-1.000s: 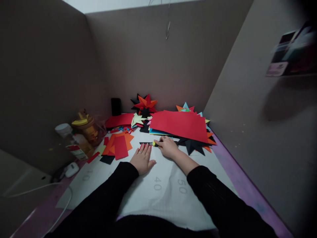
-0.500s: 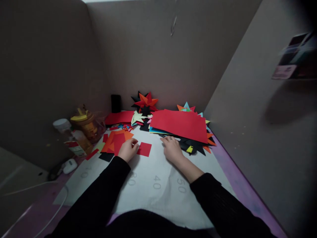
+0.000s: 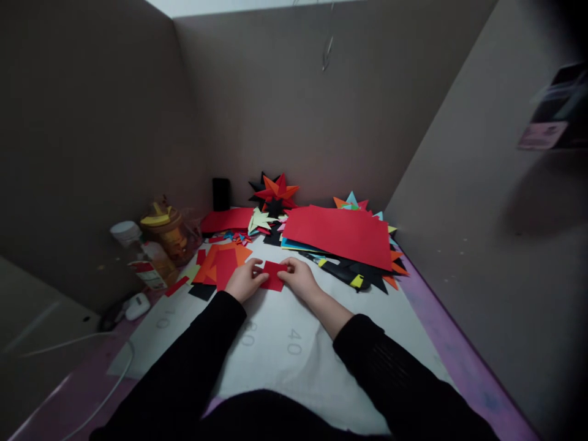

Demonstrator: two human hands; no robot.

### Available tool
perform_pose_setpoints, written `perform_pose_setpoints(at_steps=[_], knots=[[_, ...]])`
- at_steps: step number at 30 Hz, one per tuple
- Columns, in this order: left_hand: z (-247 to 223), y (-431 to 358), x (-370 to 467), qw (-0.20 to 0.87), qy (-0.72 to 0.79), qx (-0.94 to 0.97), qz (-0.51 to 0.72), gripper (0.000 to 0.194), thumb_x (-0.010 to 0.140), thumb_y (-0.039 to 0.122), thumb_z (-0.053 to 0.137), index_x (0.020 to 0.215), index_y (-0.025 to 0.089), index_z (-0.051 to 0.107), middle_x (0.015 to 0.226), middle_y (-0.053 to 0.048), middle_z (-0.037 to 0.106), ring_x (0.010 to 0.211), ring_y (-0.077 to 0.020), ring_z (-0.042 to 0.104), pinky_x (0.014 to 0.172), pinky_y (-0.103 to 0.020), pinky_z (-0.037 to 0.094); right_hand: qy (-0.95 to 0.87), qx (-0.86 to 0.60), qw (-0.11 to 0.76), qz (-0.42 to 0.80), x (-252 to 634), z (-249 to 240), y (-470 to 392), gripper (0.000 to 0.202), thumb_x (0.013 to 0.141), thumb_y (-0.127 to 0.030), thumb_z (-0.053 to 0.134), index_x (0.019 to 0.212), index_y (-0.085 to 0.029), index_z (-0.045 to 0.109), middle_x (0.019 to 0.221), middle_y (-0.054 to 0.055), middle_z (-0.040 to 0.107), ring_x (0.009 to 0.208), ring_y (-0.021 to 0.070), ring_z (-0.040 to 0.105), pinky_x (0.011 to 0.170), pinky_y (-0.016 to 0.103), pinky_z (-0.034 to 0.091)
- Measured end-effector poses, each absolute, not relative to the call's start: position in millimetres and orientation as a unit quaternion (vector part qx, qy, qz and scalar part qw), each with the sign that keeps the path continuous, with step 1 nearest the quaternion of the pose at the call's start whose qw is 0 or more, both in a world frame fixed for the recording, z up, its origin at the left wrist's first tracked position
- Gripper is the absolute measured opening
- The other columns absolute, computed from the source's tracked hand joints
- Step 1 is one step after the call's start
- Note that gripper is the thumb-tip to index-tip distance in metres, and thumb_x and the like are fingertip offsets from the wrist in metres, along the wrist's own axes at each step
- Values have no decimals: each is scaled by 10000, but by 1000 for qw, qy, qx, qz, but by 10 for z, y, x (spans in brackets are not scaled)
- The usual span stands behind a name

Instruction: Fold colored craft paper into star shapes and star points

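Red paper square [image 3: 274, 279], one: between both hands. Left hand [image 3: 243, 282]: fingers curled nearly closed, pinching its 9 o'clock edge. Right hand [image 3: 301, 279]: likewise, 3 o'clock edge. Black-and-yellow utility knife [image 3: 340, 273]: 3 o'clock, near right hand. Judged hazards: uneven pulling could crease paper; rightward sweep could knock knife.

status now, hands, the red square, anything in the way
Left hand and right hand holding opposite sides of small red paper square. Only the hands overlap it. Black-and-yellow cutter knife lying off to the right, apart from it.
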State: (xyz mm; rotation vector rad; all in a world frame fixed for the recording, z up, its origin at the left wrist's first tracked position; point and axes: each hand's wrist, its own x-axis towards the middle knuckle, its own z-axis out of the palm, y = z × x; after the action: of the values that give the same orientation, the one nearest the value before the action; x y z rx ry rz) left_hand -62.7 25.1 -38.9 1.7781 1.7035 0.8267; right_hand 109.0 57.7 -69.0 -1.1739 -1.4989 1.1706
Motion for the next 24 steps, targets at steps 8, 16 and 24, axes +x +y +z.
perform_pose_setpoints(at_steps=[8, 16, 24], knots=[[-287, 252, -688, 425, 589, 554, 407, 359, 624, 301, 695, 916, 103, 635, 632, -51, 678, 577, -169, 625, 551, -252, 455, -538, -416, 477, 557, 1116, -701, 582, 181, 644, -260, 584, 792, -157, 592, 547, -38, 571, 506, 122, 533, 514, 237, 411], [-307, 269, -703, 450, 586, 496, 456, 336, 533, 312, 765, 756, 122, 602, 572, -14, 642, 494, -128, 581, 502, -231, 435, -640, -427, 496, 402, 1142, -702, 558, 314, 772, -255, 508, 1056, -185, 621, 887, 41, 693, 784, 173, 636, 737, 309, 503], [-325, 278, -723, 438, 588, 464, 497, 354, 516, 334, 774, 726, 117, 590, 539, 1, 600, 479, -115, 550, 474, -213, 392, -714, -375, 472, 355, 1116, -601, 442, 358, 785, -205, 518, 1119, -210, 646, 1289, 95, 560, 1174, 212, 527, 928, 349, 463]])
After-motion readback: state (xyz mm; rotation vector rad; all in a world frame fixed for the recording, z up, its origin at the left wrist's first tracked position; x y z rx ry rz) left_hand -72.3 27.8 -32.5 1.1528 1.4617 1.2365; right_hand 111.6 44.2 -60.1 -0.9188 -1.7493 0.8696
